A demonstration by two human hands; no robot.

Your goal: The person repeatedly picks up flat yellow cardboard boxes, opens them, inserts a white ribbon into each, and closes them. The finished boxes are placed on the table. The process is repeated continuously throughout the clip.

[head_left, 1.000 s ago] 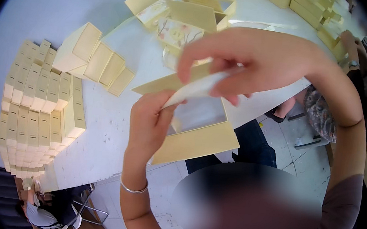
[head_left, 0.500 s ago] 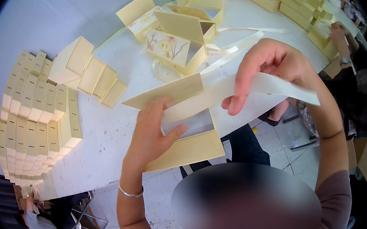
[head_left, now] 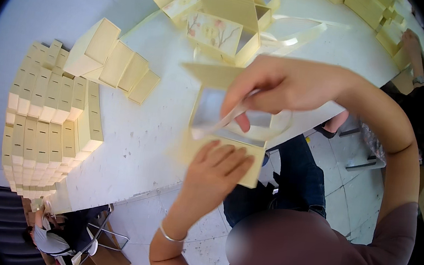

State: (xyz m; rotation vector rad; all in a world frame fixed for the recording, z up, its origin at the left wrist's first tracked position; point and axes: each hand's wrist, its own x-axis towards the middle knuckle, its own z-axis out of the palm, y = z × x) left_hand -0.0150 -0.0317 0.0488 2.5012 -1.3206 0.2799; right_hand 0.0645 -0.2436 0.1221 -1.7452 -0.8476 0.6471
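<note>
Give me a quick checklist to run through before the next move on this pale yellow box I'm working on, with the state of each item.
1. Left hand flat on the near flap of the open box: ok.
2. Right hand gripping the white strip: ok, pinched in the fingers.
3. Strip lies over the box opening: ok, it slants across the grey inside.
4. Box fully on the table: not ok, its near flap overhangs the edge.
5. Strip's far end free of snags: cannot tell, the hand hides it.
6. Finished stack of boxes clear of the hands: ok, it lies off to the left.
</note>
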